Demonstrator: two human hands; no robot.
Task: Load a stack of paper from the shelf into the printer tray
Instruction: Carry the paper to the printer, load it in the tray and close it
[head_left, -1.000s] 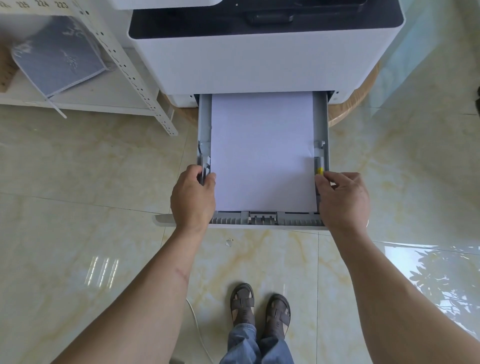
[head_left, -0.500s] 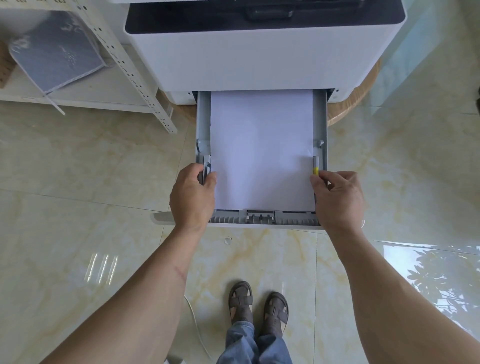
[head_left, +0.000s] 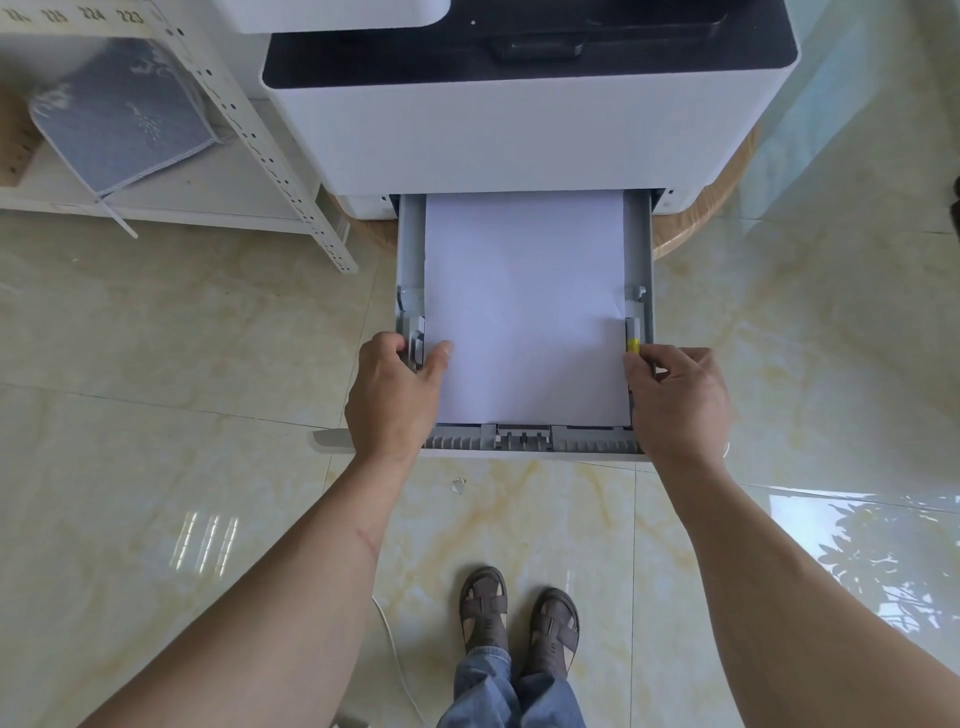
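A white stack of paper (head_left: 524, 306) lies flat in the grey printer tray (head_left: 638, 244), which is pulled out from under the white printer (head_left: 519, 130). My left hand (head_left: 395, 395) grips the left paper guide (head_left: 415, 340) at the tray's left side, thumb resting on the paper's edge. At the right side, my right hand (head_left: 675, 400) pinches the right paper guide with its yellow tab (head_left: 632, 332).
A white metal shelf (head_left: 171, 202) stands at the left, holding a blue-grey cloth-like item (head_left: 124, 114). The printer sits on a round wooden base (head_left: 691, 234). Glossy tiled floor surrounds it; a white cable (head_left: 395, 654) and my sandalled feet (head_left: 519, 613) are below.
Both hands stay on the side guides; the right guide has closed in slightly against the paper. The camera view has shifted a little.
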